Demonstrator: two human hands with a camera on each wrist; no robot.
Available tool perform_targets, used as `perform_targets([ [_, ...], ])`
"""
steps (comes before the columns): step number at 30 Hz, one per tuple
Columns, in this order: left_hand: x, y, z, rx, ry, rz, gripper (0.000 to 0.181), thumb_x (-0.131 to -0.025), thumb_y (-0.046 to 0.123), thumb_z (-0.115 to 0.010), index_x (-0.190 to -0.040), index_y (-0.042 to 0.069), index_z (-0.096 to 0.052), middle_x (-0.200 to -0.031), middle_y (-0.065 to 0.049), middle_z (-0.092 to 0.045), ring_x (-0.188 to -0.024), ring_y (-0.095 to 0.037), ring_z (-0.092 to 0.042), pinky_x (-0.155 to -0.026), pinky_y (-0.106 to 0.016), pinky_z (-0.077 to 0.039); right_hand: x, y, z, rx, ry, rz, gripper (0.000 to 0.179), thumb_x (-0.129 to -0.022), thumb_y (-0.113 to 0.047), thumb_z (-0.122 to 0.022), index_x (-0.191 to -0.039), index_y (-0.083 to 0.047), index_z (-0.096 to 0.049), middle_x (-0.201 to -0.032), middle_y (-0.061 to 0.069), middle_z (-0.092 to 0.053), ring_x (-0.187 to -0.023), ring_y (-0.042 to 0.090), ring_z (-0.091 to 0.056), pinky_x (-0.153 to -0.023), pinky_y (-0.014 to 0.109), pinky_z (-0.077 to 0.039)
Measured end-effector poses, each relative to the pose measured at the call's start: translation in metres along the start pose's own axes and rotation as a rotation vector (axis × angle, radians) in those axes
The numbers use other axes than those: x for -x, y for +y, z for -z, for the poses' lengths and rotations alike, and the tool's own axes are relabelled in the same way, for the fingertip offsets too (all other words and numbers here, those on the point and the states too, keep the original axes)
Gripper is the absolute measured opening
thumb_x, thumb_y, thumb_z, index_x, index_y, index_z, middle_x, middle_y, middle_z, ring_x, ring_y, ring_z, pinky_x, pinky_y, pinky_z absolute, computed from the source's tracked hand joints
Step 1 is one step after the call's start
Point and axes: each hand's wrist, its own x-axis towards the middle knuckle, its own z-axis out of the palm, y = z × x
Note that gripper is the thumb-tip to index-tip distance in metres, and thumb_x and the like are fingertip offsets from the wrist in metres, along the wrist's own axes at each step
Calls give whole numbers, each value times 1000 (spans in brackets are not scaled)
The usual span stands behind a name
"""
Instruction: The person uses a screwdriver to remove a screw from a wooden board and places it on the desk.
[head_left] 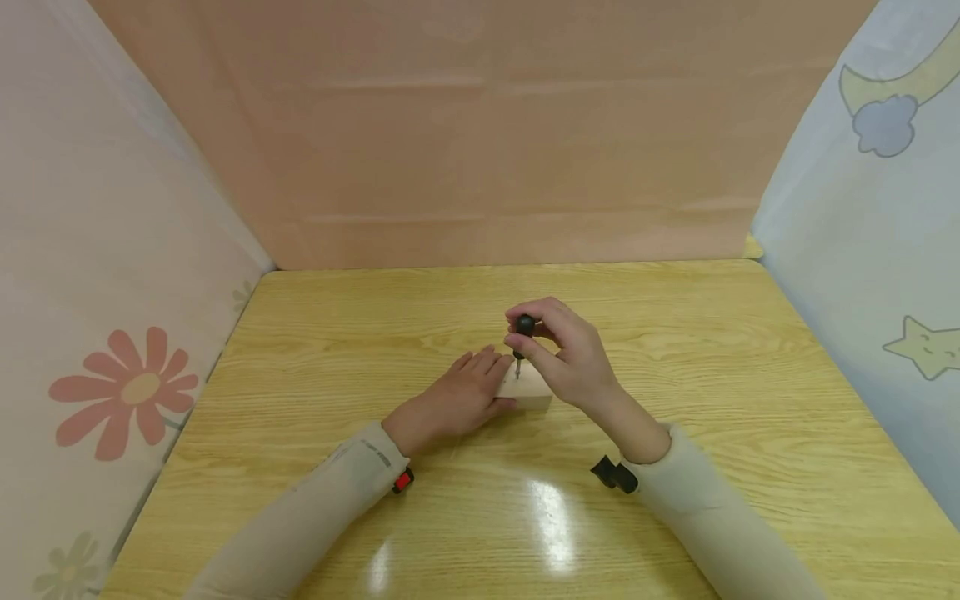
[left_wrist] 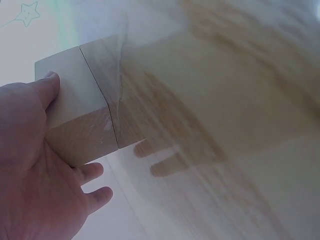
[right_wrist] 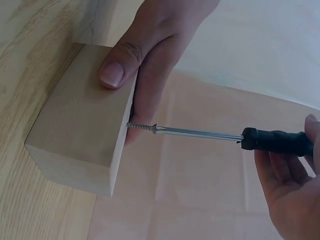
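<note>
Right wrist view, screw (right_wrist: 141, 127) touching block (right_wrist: 75, 120), unseen from left wrist, right grip (head_left: 572, 360) clasping screwdriver (right_wrist: 276, 141), left grip (head_left: 461, 396) holding block

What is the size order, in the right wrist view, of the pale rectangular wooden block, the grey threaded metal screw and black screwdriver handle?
Largest: pale rectangular wooden block
Middle: black screwdriver handle
Smallest: grey threaded metal screw

There are two hands (head_left: 480, 390) (head_left: 576, 360), one screwdriver (right_wrist: 256, 139), one screw (right_wrist: 142, 127)
</note>
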Motion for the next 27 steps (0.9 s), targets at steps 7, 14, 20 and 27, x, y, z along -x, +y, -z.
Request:
perform_targets([
  [7, 0, -1, -1, -10, -10, 12, 73, -104, 56, -43, -158, 9, -29, -160, -12, -35, -153, -30, -24, -122, -51, -24, -4, -2, 1, 70, 84, 10, 38, -82, 9, -78, -119, 5, -69, -98, 13, -69, -87, 24, -72, -83, 22, -57],
  [14, 0, -2, -2, -8, -11, -3, 75, -104, 57, -42, -158, 7, -28, -161, -15, -33, -153, -31, -23, -122, -51, -24, -7, -6, 3, -39, -69, -76, 33, -98, 8, -57, -132, 7, -56, -117, 19, -70, -104, 28, -72, -91, 23, -55],
  [20, 2, -2, 0, 8, -10, -8, 73, -105, 55, -43, -158, 7, -29, -161, -15, -33, -153, -32, -23, -121, -52, -25, -5, -5, -1, -2, -65, -89, 32, -96, 6, -63, -128, 5, -59, -113, 15, -68, -103, 25, -70, -90, 28, -57],
  [27, 1, -2, -1, -19, 14, -23, 72, -105, 54, -44, -157, 7, -31, -159, -14, -36, -152, -32, -27, -121, -51, -27, -5, -3, 0, 112, 39, -1, 35, -84, 5, -78, -118, 0, -71, -100, 11, -69, -91, 21, -71, -84, 24, -58],
])
